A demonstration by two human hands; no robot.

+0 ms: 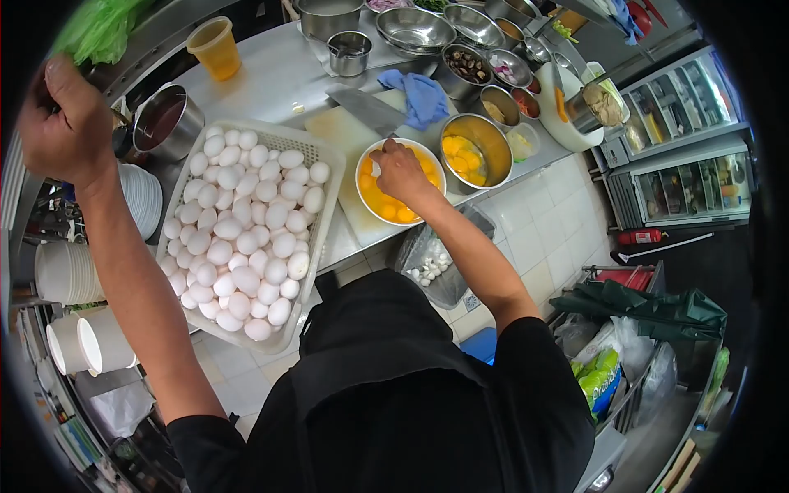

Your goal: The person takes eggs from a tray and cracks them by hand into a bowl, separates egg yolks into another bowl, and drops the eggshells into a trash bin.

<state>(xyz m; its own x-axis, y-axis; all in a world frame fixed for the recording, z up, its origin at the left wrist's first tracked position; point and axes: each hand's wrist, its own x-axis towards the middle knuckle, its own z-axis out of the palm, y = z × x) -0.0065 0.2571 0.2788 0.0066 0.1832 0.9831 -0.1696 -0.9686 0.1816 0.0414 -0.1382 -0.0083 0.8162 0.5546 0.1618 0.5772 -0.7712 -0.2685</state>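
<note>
My right hand (401,172) is over a white bowl (359,182) of egg yolks, its fingers closed on a white piece of eggshell (376,169). Raised at the upper left, my left hand (70,127) has its fingers curled; what they hold, if anything, is hidden. Close above its thumb is a green plastic bag (100,31); I cannot tell whether they touch. A large white plastic basket (327,197) piled with white eggs (245,209) stands between my arms. Right of the bowl is a steel pot (500,156) with more yolks (463,156).
Behind the bowl lie a cleaver (362,108), a cutting board (329,125) and a blue cloth (417,99). Steel bowls of ingredients (467,66) crowd the back right. A bin bag with eggshells (429,267) hangs below the counter edge. Stacked plates (140,201) stand left.
</note>
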